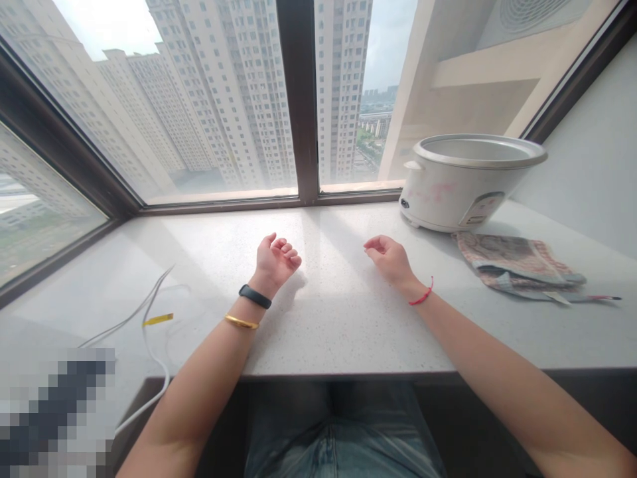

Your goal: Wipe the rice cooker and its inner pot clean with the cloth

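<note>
My left hand [277,261] rests on the white speckled countertop [328,332], palm turned up. Its fingers are loosely curled and apart, with nothing in them. A black band and a gold bangle circle that wrist. Across from it, my right hand [388,257] lies on its side, fingers bent in toward the thumb; I see nothing held. A red string bracelet is on its wrist. Nearest to the right hand stand a white rice cooker [448,192] without a lid and, in front of it, a folded patterned cloth [517,262]. Neither hand touches them.
A white cable [162,372] with a yellow tag [158,319] runs over the counter's left side. A blurred-out dark object [54,411] sits at the lower left. Dark-framed windows [298,99] border the counter's back. A thin red-and-dark strip [604,298] lies beside the cloth.
</note>
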`<action>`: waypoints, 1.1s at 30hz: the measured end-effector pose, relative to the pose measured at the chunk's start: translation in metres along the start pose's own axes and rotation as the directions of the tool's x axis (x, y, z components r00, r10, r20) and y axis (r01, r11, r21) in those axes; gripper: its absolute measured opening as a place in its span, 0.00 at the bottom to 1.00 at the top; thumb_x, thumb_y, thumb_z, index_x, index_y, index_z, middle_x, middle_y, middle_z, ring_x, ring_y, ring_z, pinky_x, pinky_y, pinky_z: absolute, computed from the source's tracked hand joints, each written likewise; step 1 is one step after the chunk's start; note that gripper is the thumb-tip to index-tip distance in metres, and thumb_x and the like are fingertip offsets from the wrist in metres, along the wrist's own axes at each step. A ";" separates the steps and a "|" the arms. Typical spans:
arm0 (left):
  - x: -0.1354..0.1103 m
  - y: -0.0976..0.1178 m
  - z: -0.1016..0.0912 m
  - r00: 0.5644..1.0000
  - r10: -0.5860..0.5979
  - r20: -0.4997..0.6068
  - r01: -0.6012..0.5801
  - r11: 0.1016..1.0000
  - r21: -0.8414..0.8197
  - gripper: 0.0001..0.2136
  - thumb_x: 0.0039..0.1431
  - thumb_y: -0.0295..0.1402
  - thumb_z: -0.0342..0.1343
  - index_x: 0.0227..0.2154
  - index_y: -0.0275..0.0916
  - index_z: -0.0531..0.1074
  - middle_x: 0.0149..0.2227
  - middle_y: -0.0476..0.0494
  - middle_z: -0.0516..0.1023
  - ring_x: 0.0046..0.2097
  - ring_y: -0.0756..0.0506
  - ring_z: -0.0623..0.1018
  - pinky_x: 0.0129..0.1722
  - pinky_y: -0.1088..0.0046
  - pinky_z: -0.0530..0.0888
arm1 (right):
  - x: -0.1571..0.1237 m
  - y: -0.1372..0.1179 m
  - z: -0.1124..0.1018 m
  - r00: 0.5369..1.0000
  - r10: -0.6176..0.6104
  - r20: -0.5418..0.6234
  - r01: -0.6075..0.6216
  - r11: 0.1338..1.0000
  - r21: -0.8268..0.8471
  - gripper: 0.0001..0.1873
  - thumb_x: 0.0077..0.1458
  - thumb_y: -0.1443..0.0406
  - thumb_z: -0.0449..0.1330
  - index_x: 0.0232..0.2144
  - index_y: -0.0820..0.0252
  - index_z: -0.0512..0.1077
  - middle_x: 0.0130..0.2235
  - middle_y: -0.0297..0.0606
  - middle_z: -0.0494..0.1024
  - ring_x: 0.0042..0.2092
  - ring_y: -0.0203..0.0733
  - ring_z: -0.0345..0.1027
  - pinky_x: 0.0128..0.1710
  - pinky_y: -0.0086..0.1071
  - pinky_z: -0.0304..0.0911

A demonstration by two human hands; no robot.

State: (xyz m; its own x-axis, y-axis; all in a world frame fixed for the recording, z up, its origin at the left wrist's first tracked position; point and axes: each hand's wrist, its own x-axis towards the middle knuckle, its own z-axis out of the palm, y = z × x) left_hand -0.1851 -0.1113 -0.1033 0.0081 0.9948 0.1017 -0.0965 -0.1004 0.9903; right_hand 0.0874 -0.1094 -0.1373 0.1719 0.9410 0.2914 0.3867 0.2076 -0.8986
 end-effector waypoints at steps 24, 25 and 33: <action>-0.012 -0.009 -0.003 0.904 0.301 0.302 -0.414 0.451 0.790 0.08 0.63 0.34 0.54 0.31 0.40 0.75 0.28 0.46 0.77 0.29 0.47 0.73 0.33 0.68 0.67 | -0.001 -0.005 -0.002 1.000 -0.017 0.005 0.017 1.000 -0.021 0.08 0.45 0.63 0.59 0.28 0.58 0.75 0.32 0.39 0.79 0.34 0.42 0.69 0.39 0.38 0.65; -0.013 -0.010 -0.003 0.905 0.299 0.304 -0.413 0.443 0.795 0.08 0.64 0.34 0.53 0.31 0.39 0.75 0.28 0.46 0.77 0.30 0.47 0.73 0.33 0.69 0.68 | -0.001 -0.005 -0.001 1.000 -0.018 0.008 0.018 1.000 -0.021 0.08 0.44 0.63 0.59 0.28 0.58 0.75 0.32 0.39 0.80 0.34 0.43 0.69 0.39 0.38 0.65; -0.015 -0.012 0.000 0.910 0.246 0.335 -0.410 0.404 0.818 0.08 0.64 0.33 0.54 0.32 0.39 0.76 0.29 0.46 0.79 0.30 0.47 0.74 0.32 0.70 0.67 | -0.002 -0.006 -0.002 0.999 -0.049 0.021 0.049 0.999 -0.014 0.09 0.44 0.61 0.59 0.28 0.58 0.76 0.32 0.39 0.80 0.34 0.43 0.69 0.41 0.40 0.66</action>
State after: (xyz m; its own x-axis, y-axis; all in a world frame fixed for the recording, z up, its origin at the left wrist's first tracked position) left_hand -0.1840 -0.1255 -0.1171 0.3169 0.8743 0.3676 0.7714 -0.4631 0.4365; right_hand 0.0866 -0.1129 -0.1315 0.1333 0.9353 0.3279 0.4072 0.2499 -0.8785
